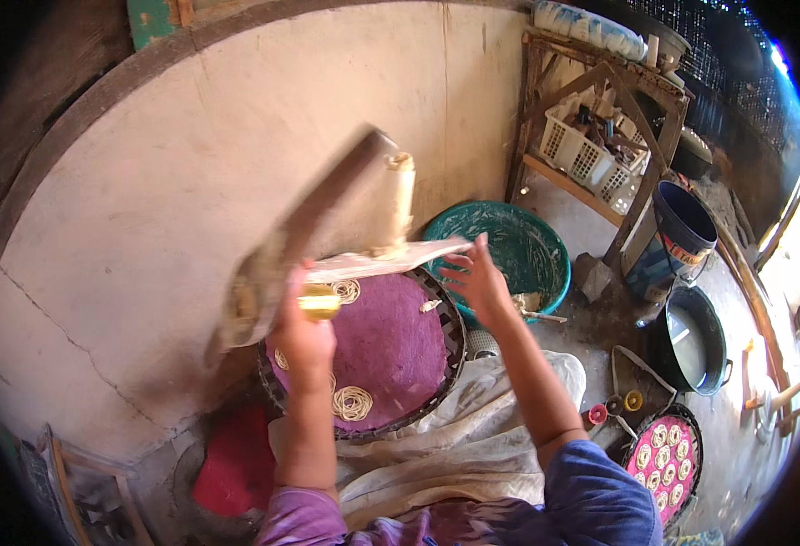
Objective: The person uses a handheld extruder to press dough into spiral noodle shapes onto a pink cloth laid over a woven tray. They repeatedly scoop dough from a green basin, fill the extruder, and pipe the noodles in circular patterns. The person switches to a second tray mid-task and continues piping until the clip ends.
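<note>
My left hand (307, 341) is wrapped round a wooden press, its long dark upper arm (313, 205) tilted and smeared by motion. A brass-coloured cylinder (319, 302) sticks out beside the fingers. The press's pale lower board (373, 264) points right, with a dough-smeared wooden plunger (400, 200) standing upright on it. At the board's right end is my right hand (484, 284), fingers spread; whether it touches the tip I cannot tell. Below both hands lies a round tray lined with purple cloth (391, 346), bearing several coiled dough strands (353, 403) and a small dough scrap (430, 306).
A green basin (546, 241) smeared with dough stands behind my right hand. Further right are a dark bucket (668, 241) and a black pot (694, 341) of cloudy liquid. A pink-lined tray of coils (662, 464) sits at lower right. A wooden rack (532, 118) holds a white basket (591, 150).
</note>
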